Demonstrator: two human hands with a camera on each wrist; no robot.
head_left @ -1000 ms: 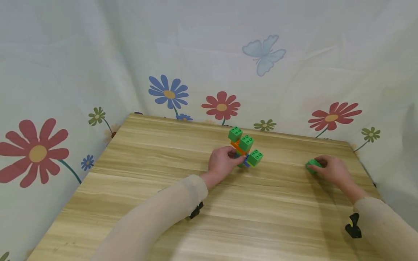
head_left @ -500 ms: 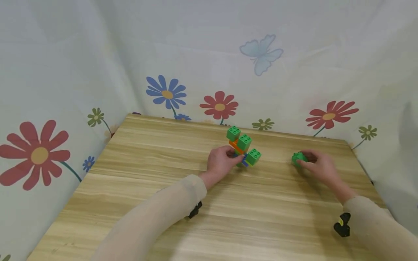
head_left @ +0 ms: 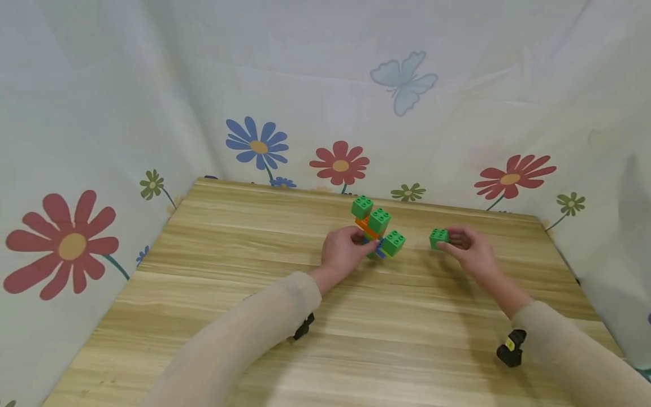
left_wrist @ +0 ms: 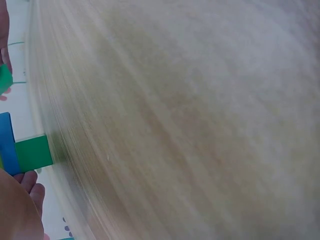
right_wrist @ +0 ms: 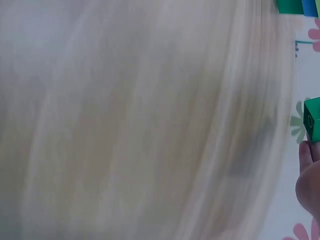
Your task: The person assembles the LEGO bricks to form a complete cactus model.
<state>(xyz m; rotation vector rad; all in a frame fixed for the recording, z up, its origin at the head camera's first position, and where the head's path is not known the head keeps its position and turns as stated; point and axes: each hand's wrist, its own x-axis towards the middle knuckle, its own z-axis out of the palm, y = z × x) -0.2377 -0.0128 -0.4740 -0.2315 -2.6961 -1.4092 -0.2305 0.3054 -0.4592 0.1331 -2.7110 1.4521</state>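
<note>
My left hand (head_left: 342, 252) grips a small build of toy building bricks (head_left: 370, 227) low on its left side. Green bricks top it at three spots, above orange, blue and yellow-green pieces. In the left wrist view a green brick (left_wrist: 34, 153) at the base meets the tabletop, with a blue piece (left_wrist: 7, 142) beside it. To the right, my right hand (head_left: 474, 251) pinches one loose green brick (head_left: 438, 239) between thumb and fingers, studs up in the head view. The right wrist view shows this green brick (right_wrist: 313, 120) held above the table, a short gap from the build.
The wood-grain table (head_left: 386, 328) reaches back to a hanging white cloth (head_left: 315, 85) printed with flowers and a butterfly. Cloth also hangs along the left and right sides. Black wrist devices (head_left: 511, 347) sit under the beige sleeves (head_left: 244, 333).
The right hand has carried the green brick leftward, nearer to the build, and its studs have turned upward. The left hand keeps its grip, almost unmoved.
</note>
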